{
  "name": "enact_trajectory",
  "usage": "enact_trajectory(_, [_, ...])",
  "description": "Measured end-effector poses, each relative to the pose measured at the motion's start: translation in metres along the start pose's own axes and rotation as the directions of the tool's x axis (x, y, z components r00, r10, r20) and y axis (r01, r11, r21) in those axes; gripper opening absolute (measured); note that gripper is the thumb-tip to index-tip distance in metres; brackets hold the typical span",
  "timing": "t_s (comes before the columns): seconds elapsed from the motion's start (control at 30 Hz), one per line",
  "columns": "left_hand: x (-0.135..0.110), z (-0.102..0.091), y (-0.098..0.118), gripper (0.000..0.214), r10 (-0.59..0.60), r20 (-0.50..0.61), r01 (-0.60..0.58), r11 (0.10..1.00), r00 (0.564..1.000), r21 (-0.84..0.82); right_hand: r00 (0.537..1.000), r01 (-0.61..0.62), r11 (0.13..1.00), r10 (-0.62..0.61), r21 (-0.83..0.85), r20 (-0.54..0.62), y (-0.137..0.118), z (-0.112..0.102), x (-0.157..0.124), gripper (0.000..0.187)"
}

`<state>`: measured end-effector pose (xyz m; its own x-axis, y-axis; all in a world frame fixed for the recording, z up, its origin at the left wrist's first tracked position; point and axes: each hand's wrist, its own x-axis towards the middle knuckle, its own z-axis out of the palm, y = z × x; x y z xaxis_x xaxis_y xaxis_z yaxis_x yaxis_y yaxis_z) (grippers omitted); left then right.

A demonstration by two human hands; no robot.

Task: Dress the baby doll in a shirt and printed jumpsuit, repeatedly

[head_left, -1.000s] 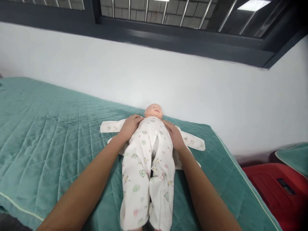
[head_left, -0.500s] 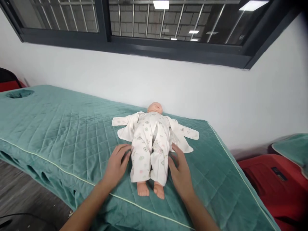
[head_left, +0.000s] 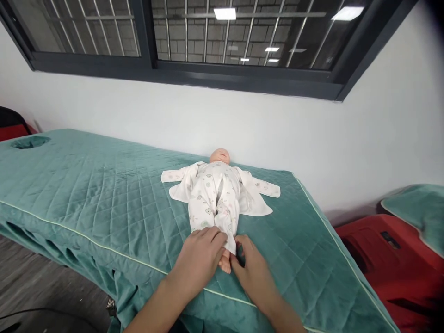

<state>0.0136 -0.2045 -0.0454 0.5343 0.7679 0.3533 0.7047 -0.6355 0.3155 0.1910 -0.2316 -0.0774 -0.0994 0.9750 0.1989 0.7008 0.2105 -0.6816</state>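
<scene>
A baby doll (head_left: 219, 155) lies on its back, its head toward the wall. It wears white patterned trousers (head_left: 227, 217), and a white top (head_left: 255, 196) is spread out around it with both sleeves stretched sideways. My left hand (head_left: 204, 252) reaches across the lower legs, its curled fingers at the cuff of the leg on the right; it covers one of the doll's feet. At the outer side of that same cuff, my right hand (head_left: 248, 263) pinches the fabric between thumb and fingers. The other bare foot (head_left: 225, 262) shows between my hands.
The doll rests on a bed with a quilted green cover (head_left: 114, 185), which has a face hole (head_left: 30, 142) at the far left. A wall and a barred window (head_left: 225, 41) stand behind. A red plastic chair (head_left: 381, 259) with green cloth on it is at the right.
Both hands have come from beside the legs to the trouser cuff on the right. My left hand has crossed over the lower legs, and the fingers of both hands have closed.
</scene>
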Motion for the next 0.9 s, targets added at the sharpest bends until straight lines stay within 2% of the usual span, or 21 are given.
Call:
enact_trajectory(0.1, [0.001, 0.003, -0.002, 0.016, 0.022, -0.031, -0.023, 0.999, 0.999, -0.024, 0.999, 0.026, 0.998, -0.025, 0.059, -0.028, 0.0, -0.004, 0.002, 0.013])
enact_trajectory(0.2, [-0.006, 0.003, -0.001, 0.014, -0.017, -0.142, -0.009, 0.984, 0.99, -0.18, 0.991, 0.117, 0.988, -0.11, 0.101, -0.077, -0.01, -0.018, 0.0, 0.016])
enact_trajectory(0.3, [-0.017, 0.001, 0.005, 0.011, -0.097, -0.248, 0.006, 0.939, 0.964, -0.344, 0.966, 0.243, 0.97, -0.239, 0.028, -0.103, -0.028, -0.037, -0.003, 0.018])
enact_trajectory(0.4, [-0.03, 0.004, 0.014, 0.01, -0.145, -0.277, 0.035, 0.929, 0.95, -0.367, 0.942, 0.329, 0.939, -0.334, -0.105, -0.039, -0.039, -0.048, -0.008, 0.02])
enact_trajectory(0.5, [-0.045, 0.012, 0.018, 0.012, -0.163, -0.272, 0.07, 0.945, 0.948, -0.32, 0.934, 0.356, 0.91, -0.353, -0.211, 0.056, -0.033, -0.045, -0.015, 0.019])
enact_trajectory(0.6, [-0.062, 0.021, 0.015, 0.015, -0.149, -0.243, 0.077, 0.956, 0.958, -0.282, 0.939, 0.34, 0.903, -0.312, -0.262, 0.144, -0.018, -0.037, -0.023, 0.021])
enact_trajectory(0.7, [-0.08, 0.026, 0.004, 0.027, -0.176, -0.27, 0.096, 0.954, 0.947, -0.286, 0.946, 0.322, 0.916, -0.302, -0.238, 0.12, -0.012, -0.036, -0.027, 0.019])
enact_trajectory(0.8, [-0.089, 0.03, -0.01, 0.034, -0.298, -0.306, 0.201, 0.929, 0.904, -0.31, 0.94, 0.339, 0.922, -0.341, -0.19, 0.023, -0.025, -0.037, -0.023, 0.023])
enact_trajectory(0.9, [-0.084, 0.032, -0.019, 0.032, -0.414, -0.277, 0.311, 0.884, 0.867, -0.349, 0.926, 0.378, 0.904, -0.371, -0.201, 0.073, -0.047, -0.03, -0.013, 0.034])
